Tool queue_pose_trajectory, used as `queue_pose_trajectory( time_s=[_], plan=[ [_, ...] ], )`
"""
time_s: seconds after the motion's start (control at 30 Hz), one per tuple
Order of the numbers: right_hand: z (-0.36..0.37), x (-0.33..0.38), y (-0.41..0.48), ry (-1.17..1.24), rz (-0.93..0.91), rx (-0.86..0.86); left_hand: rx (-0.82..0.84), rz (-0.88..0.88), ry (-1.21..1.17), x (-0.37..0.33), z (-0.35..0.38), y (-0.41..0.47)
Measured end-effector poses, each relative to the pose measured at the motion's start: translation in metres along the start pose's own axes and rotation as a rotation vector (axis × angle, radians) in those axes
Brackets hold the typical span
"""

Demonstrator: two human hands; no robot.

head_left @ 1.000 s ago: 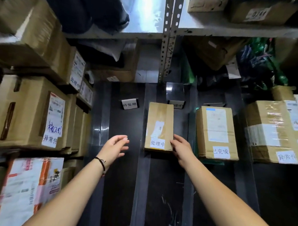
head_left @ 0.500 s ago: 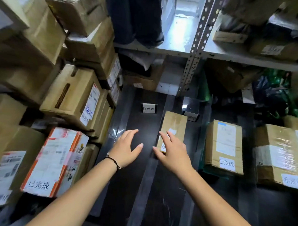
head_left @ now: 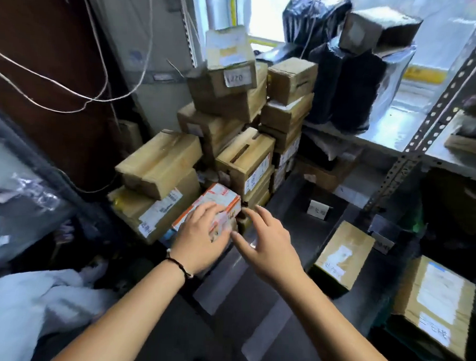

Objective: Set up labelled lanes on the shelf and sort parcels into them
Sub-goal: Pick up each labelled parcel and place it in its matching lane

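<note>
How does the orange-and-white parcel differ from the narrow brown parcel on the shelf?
The orange-and-white parcel is printed white with orange edges; the brown parcel is plain cardboard with white labels. The orange-and-white parcel sits by the box stack, under the left hand; the brown parcel lies on the shelf, untouched. Both are rectangular boxes.

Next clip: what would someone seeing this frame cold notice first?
First the two bare hands at centre: the left hand rests on a white-and-orange parcel, and the right hand hovers open just beside it. Behind them an untidy pile of cardboard boxes fills the middle. To the right, a slim brown parcel and a wider parcel lie on the dark shelf.
</note>
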State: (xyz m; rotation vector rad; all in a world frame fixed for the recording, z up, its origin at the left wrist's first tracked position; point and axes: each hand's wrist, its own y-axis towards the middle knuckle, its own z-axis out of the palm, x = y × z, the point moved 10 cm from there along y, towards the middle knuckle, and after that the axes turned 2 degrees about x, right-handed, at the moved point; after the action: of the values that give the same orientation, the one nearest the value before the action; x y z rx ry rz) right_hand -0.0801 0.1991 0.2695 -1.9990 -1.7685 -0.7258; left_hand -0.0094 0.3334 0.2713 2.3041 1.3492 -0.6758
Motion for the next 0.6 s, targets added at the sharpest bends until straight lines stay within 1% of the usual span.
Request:
queue_pose_trajectory(
  time_s=[0.1, 0.17, 0.27, 0.33, 0.4, 0.43, 0.53, 0.6],
  plan=[
    [0.012, 0.049, 0.004, -0.004, -0.082, 0.005, -0.058, -0.039, -0.03, 0.027, -0.046, -0.016],
    [0.023, 0.076, 0.008, -0.009, -0.115, 0.024, -0.101, -0.028, -0.052, 0.046, -0.075, -0.023],
    [0.039, 0.107, 0.022, 0.0, -0.125, 0.048, -0.122, -0.042, -0.079, 0.08, -0.108, -0.024],
    [0.051, 0.124, 0.039, 0.033, -0.103, 0.035, -0.147, -0.03, -0.102, 0.101, -0.13, -0.019],
    [0.064, 0.135, 0.06, 0.127, -0.03, 0.041, -0.154, -0.029, -0.132, 0.121, -0.148, -0.013],
    [0.075, 0.137, 0.069, 0.204, 0.041, 0.064, -0.151, -0.033, -0.149, 0.131, -0.157, -0.01],
    [0.103, 0.142, 0.097, 0.532, 0.27, 0.065, -0.142, -0.007, -0.16, 0.16, -0.177, 0.0],
    [0.118, 0.142, 0.115, 0.705, 0.401, 0.005, -0.135, 0.002, -0.176, 0.181, -0.189, 0.011]
  ],
)
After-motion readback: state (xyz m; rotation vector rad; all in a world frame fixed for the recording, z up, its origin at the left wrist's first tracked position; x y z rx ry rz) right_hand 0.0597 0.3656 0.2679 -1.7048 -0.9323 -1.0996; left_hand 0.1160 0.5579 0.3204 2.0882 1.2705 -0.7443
